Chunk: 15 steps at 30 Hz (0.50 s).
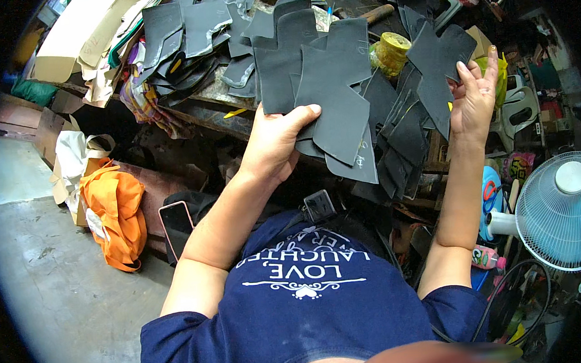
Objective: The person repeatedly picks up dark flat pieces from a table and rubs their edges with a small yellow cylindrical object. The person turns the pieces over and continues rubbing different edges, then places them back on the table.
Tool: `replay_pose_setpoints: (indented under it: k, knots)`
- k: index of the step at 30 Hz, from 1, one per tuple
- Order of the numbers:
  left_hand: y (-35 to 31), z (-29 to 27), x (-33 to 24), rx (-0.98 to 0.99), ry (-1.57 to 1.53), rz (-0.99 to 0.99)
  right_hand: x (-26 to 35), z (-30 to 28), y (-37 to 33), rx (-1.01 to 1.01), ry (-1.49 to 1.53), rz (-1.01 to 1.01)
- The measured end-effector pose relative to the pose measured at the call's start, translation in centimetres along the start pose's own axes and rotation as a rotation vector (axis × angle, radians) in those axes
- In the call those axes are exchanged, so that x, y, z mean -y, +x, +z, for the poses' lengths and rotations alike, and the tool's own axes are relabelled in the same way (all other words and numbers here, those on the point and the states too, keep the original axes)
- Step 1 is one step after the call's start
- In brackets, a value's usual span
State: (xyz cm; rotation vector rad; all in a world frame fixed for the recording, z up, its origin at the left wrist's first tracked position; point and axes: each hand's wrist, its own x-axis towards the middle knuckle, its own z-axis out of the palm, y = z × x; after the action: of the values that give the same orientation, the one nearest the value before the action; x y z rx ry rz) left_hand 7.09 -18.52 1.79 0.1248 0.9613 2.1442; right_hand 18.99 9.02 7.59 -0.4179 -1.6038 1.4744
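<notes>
My left hand (276,141) grips several black cut-out sheets (335,89), fanned over one another, the thumb pressed on top near their lower left edge. They have notched, angular outlines, and a few faint pale marks show on them. My right hand (473,100) pinches one similar black cut-out piece (437,63) by its right side, with some fingers raised off it. Between the two hands lies a loose heap of dark cut-out pieces (404,131) at the table's near edge. Whether the sheets are leather or rubber I cannot tell.
More black pieces (208,27) cover the table at the back left. Beyond my hands sit a yellow tape roll (392,50) and a wooden handle (378,13). An orange bag (113,212) rests at left; a fan (555,212) stands close by my right arm.
</notes>
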Motion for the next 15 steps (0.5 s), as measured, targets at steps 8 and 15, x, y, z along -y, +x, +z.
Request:
replay_pose_setpoints:
  k: [8, 15]
  knots:
    - [0.3, 0.5, 0.3, 0.072, 0.031, -0.063, -0.2, 2.3, -2.5, 0.143, 0.031, 0.105]
    - [0.0, 1.2, 0.8, 0.109, 0.019, -0.047, -1.3, 5.1, -4.2, 0.217, -0.055, 0.087]
